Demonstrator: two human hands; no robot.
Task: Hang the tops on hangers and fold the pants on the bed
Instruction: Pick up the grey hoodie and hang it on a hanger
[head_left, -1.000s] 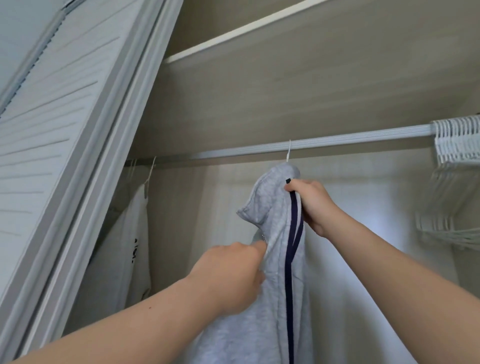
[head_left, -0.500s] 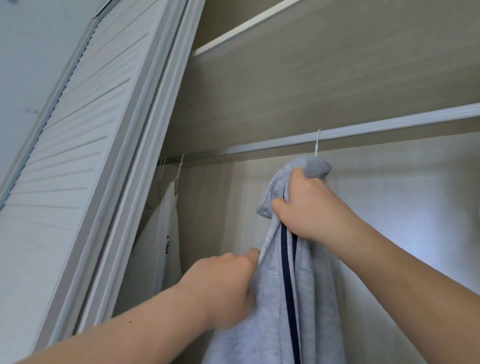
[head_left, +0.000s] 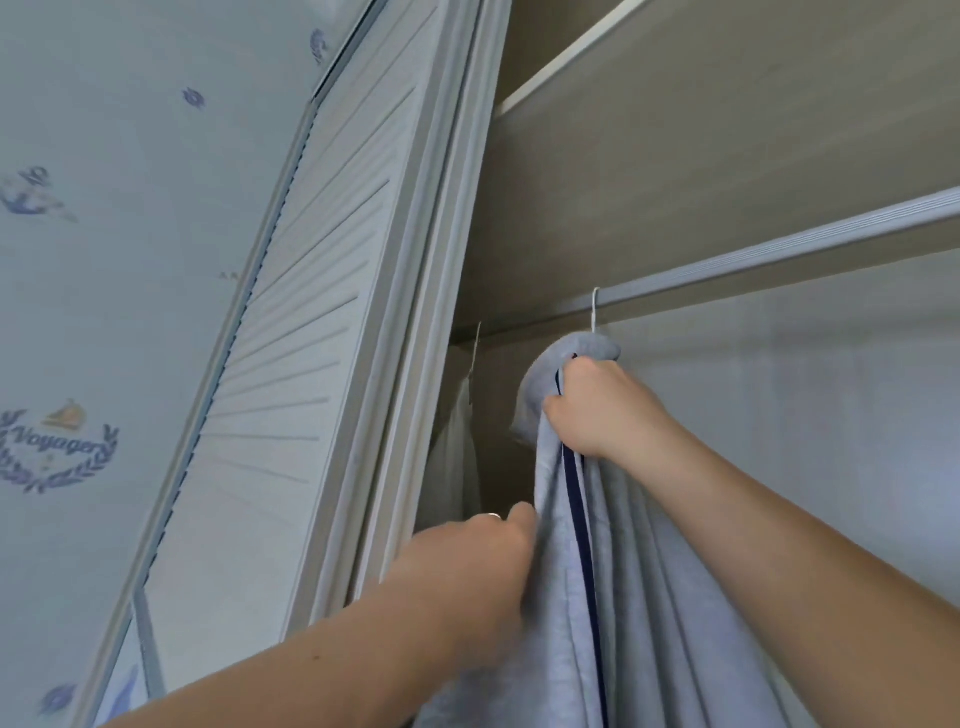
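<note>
A grey top with a dark navy stripe hangs from a white hanger hook on the closet rail. My right hand grips the top at its collar, just under the hook. Lower down, my left hand pinches the garment's left edge. The hanger's body is hidden inside the fabric. To the left, a white top hangs on another hanger, half hidden behind the door frame.
A white louvred closet door stands open on the left, close to my left arm. A wooden shelf runs above the rail. Patterned wallpaper covers the wall at far left.
The grey top and both hands have shifted left along the rail toward the white top. My view has turned left, so more door and wallpaper show.
</note>
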